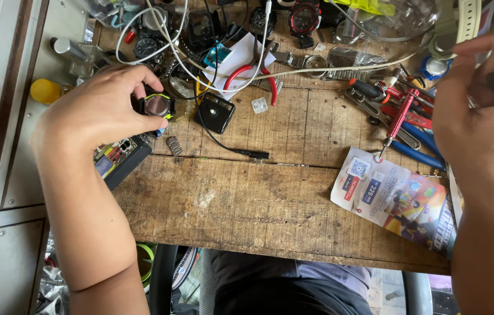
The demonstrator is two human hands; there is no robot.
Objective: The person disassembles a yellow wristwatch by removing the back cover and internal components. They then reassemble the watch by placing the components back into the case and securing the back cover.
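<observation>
The left hand (104,111) pinches a round watch case (156,105), just left of the black box (215,112). The right hand (483,125) hovers far right of the box, fingers curled; its grip cannot be told. Red pliers (256,73) lie behind the box, a printed card (396,198) to its right.

Soft, even daylight fills the view; nothing is dim, and shadows are faint. The left hand (98,111) throws only a weak, diffuse shadow onto the tabletop (247,198) beneath it. The wood grain at the tabletop's middle and near edge is sharp. The right hand (483,128), close to the lens, looks soft and slightly blurred at its fingers (486,44). Clear plastic bags (398,17) at the far edge show mild glare. The metal frame (2,116) along the left bows slightly from wide-angle distortion.
</observation>
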